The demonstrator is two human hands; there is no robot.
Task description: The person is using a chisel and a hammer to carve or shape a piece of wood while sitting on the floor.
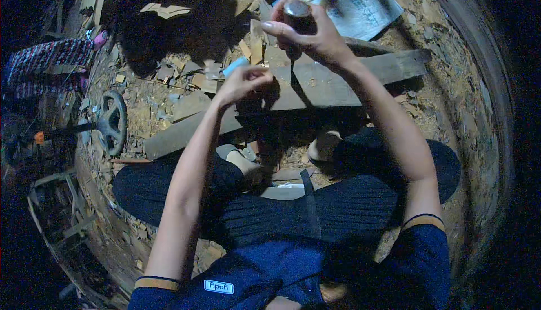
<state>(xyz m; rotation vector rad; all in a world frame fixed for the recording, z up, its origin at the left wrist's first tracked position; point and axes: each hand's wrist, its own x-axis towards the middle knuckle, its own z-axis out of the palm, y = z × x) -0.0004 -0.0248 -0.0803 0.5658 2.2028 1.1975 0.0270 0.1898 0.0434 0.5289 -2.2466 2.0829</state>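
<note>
My right hand [315, 34] is wrapped round the dark handle of an upright chisel-like tool [297, 10], whose round metal end faces up. Its thin shaft points down at a thick wooden plank [332, 85] lying crosswise in front of me. To the left, my left hand [245, 83] is low over the plank with its fingers curled together; whatever they hold is hidden. Just beyond those fingers are a narrow light wood strip [256, 45] and a light blue piece [235, 65]. I cannot tell whether the tool's tip touches the plank.
Wood chips and scraps [180, 68] litter the ground. A printed blue and white sack [360, 9] lies at the far right, near a cut wooden piece [165, 11] at the far left. At left are a spoked wheel [112, 123] and checked cloth [51, 68]. My feet [241, 161] flank the near side.
</note>
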